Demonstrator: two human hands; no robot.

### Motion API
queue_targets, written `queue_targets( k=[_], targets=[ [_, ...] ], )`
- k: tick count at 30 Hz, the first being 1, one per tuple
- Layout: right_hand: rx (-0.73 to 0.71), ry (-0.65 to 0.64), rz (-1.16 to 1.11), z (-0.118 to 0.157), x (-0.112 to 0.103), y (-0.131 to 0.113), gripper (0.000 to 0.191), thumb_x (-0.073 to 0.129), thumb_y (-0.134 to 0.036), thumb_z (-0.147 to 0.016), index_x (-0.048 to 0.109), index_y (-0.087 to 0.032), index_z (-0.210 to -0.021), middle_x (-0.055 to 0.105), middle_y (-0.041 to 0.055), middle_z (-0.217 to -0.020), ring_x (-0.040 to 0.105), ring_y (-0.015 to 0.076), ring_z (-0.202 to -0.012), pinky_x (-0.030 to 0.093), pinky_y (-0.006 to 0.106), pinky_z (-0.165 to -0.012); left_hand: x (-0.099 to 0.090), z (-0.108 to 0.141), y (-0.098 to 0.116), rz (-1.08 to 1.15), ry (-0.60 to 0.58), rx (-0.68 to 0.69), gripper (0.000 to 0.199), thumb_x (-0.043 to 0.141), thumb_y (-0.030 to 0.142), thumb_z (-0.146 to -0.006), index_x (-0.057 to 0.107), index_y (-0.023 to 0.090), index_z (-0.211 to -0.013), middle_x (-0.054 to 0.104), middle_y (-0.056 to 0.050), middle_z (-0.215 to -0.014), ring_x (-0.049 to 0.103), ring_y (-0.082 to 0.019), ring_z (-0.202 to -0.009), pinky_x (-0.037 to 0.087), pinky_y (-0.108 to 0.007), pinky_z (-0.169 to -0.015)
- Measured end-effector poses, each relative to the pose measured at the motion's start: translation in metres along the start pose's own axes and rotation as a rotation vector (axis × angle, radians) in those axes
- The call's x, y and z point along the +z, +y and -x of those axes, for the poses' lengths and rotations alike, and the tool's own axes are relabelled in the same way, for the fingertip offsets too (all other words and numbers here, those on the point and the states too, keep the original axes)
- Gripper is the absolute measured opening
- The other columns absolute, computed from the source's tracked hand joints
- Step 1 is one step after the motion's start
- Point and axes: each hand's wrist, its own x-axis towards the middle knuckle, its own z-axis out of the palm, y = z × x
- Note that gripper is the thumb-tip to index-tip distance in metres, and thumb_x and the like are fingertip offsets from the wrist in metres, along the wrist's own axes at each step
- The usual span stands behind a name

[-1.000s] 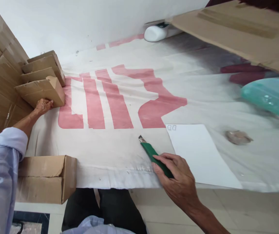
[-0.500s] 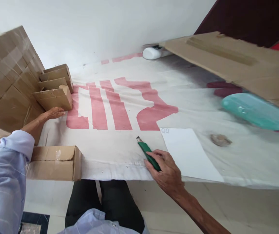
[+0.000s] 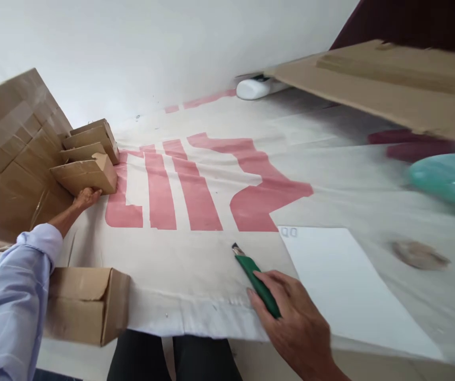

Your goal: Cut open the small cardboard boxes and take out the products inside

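In my right hand (image 3: pixel 299 323) is a green utility knife (image 3: pixel 259 286), its short blade out and pointing away from me over the cloth-covered table (image 3: pixel 163 286). My left hand (image 3: pixel 87 198) reaches to the nearest of several small cardboard boxes (image 3: pixel 86 177) lined up on the left. Its fingers are bent at that box's lower front edge, partly hidden by the cardboard. A closed cardboard box (image 3: pixel 78 304) with a taped seam lies at the table's front edge, below my left forearm.
A large taped carton (image 3: pixel 16 159) stands at the far left. A white paper sheet (image 3: pixel 354 286) lies right of the knife, with a roll of brown tape (image 3: pixel 420 255) beyond. A cardboard sheet (image 3: pixel 378 79) overhangs the right, above a teal object (image 3: pixel 449 180). A wall (image 3: pixel 151 47) stands behind.
The view has shifted, so the table sits lower and larger. My left fingers, stretched out before, are now bent at the box edge. My right hand still holds the knife, nearer the bottom of view.
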Motion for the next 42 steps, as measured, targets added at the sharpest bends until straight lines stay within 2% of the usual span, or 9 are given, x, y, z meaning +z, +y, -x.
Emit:
queue_targets(
  k=[3,7,10,21,31,34,37,39,42],
  targets=[
    [-0.008,-0.004,0.021,-0.001,-0.003,0.000,0.023,0.068,-0.024,-0.108,0.068,-0.016,-0.130,0.073,0.0147,-0.117,0.074,0.0273,-0.095,0.058,0.039,-0.089,0.008,-0.016,-0.001,-0.062,0.099,-0.056,0.041,0.067,0.055,-0.109,0.075,0.015,-0.111,0.077,-0.009,-0.112,0.075,-0.026,-0.108,0.062,-0.046,-0.099],
    [-0.021,-0.006,0.007,-0.003,-0.006,0.001,0.023,0.069,-0.023,-0.108,0.069,-0.015,-0.130,0.073,0.0163,-0.116,0.073,0.0285,-0.094,0.058,0.040,-0.089,0.008,-0.013,-0.001,-0.072,0.160,-0.044,0.049,0.059,0.056,-0.106,0.076,0.016,-0.083,0.078,-0.013,-0.091,0.076,-0.034,-0.107,0.057,-0.037,-0.090],
    [-0.036,-0.003,-0.008,-0.006,-0.006,0.000,0.022,0.066,-0.022,-0.109,0.068,-0.014,-0.129,0.073,0.0167,-0.114,0.073,0.0282,-0.092,0.057,0.040,-0.087,0.002,-0.008,0.000,-0.050,0.191,0.003,0.050,0.057,0.057,-0.102,0.078,0.016,-0.083,0.078,-0.014,-0.087,0.076,-0.034,-0.103,0.056,-0.035,-0.085],
    [-0.047,0.024,0.001,-0.006,-0.003,-0.002,0.028,0.065,-0.021,-0.107,0.069,-0.014,-0.134,0.074,0.0151,-0.114,0.073,0.0269,-0.092,0.056,0.040,-0.089,0.005,-0.015,-0.005,0.022,0.157,0.079,0.048,0.063,0.057,-0.092,0.069,0.021,-0.060,0.071,-0.012,-0.068,0.074,-0.031,-0.086,0.056,-0.036,-0.081],
    [-0.020,-0.013,0.037,-0.006,-0.012,-0.005,0.020,0.070,-0.020,-0.107,0.069,-0.017,-0.126,0.077,0.0134,-0.114,0.074,0.0251,-0.090,0.055,0.037,-0.085,0.005,-0.016,-0.006,-0.006,0.162,0.023,0.050,0.063,0.058,-0.099,0.077,0.017,-0.074,0.077,-0.012,-0.075,0.077,-0.032,-0.090,0.058,-0.035,-0.078],
    [-0.036,0.004,0.018,-0.007,-0.007,-0.006,0.019,0.066,-0.020,-0.108,0.069,-0.015,-0.126,0.076,0.0147,-0.114,0.073,0.0259,-0.092,0.054,0.038,-0.083,0.005,-0.003,0.001,-0.026,0.068,0.013,0.044,0.062,0.052,-0.108,0.080,0.013,-0.097,0.080,-0.011,-0.094,0.077,-0.029,-0.097,0.062,-0.038,-0.086],
    [-0.024,0.023,-0.003,-0.006,-0.001,-0.007,0.019,0.062,-0.021,-0.108,0.071,-0.015,-0.124,0.075,0.0145,-0.114,0.072,0.0265,-0.093,0.052,0.039,-0.081,-0.005,0.015,0.010,-0.061,-0.075,0.055,0.035,0.073,0.044,-0.107,0.074,0.015,-0.126,0.076,-0.010,-0.124,0.075,-0.026,-0.110,0.065,-0.045,-0.097],
    [0.001,0.026,-0.021,-0.004,0.003,-0.008,0.019,0.060,-0.022,-0.108,0.072,-0.016,-0.122,0.075,0.0140,-0.116,0.071,0.0265,-0.095,0.052,0.038,-0.081,-0.015,0.030,0.016,-0.085,-0.156,0.088,0.036,0.075,0.042,-0.107,0.072,0.017,-0.132,0.073,-0.011,-0.133,0.074,-0.027,-0.116,0.065,-0.048,-0.101],
    [0.027,0.007,-0.048,-0.002,0.008,-0.008,0.021,0.057,-0.023,-0.108,0.073,-0.017,-0.120,0.074,0.0141,-0.118,0.070,0.0263,-0.097,0.051,0.039,-0.082,-0.026,0.056,0.022,-0.092,-0.239,0.148,0.034,0.074,0.042,-0.107,0.073,0.016,-0.129,0.075,-0.012,-0.129,0.076,-0.025,-0.111,0.066,-0.046,-0.097]
  ],
)
